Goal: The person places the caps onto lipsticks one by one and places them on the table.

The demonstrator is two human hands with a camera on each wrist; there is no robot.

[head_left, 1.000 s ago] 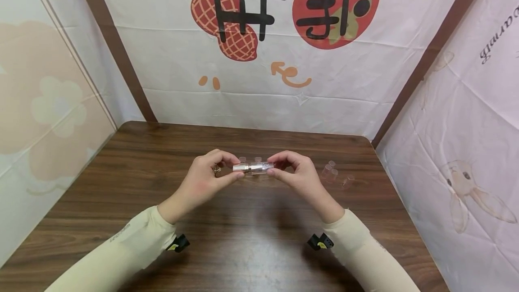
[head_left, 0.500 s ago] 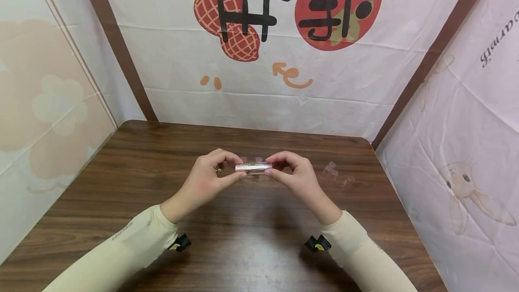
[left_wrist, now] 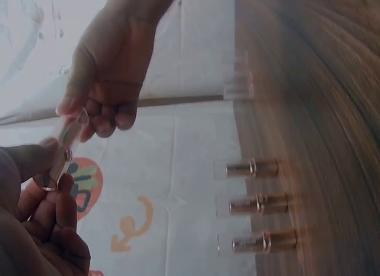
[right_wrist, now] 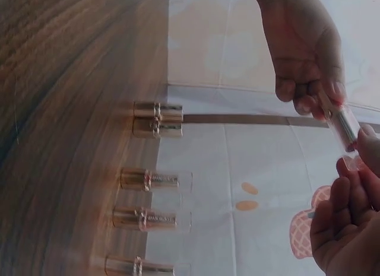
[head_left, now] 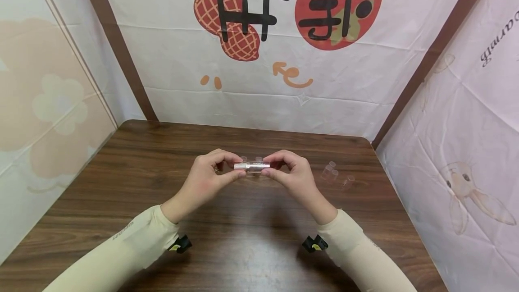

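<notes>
Level above the table, a shiny metallic lipstick tube [head_left: 241, 166] lies end to end with a clear cap [head_left: 258, 167] fitted over it. My left hand [head_left: 202, 178] pinches the metallic end between thumb and fingers. At the opposite end, my right hand [head_left: 298, 177] pinches the clear cap. In the left wrist view the transparent cap end [left_wrist: 78, 119] shows at the right hand's fingertips. Beyond the hands stand several capped lipstick tubes [left_wrist: 258, 205], mostly hidden in the head view.
Several loose clear caps [head_left: 330, 172] stand on the brown wooden table [head_left: 251, 247], right of my right hand. Two uncapped metallic tubes [right_wrist: 157, 119] stand side by side in the right wrist view. A printed cloth wall [head_left: 259, 102] rises behind the table.
The clear cap has slid further onto the lipstick tube, and my two hands have drawn slightly closer together. The loose caps on the table stay put.
</notes>
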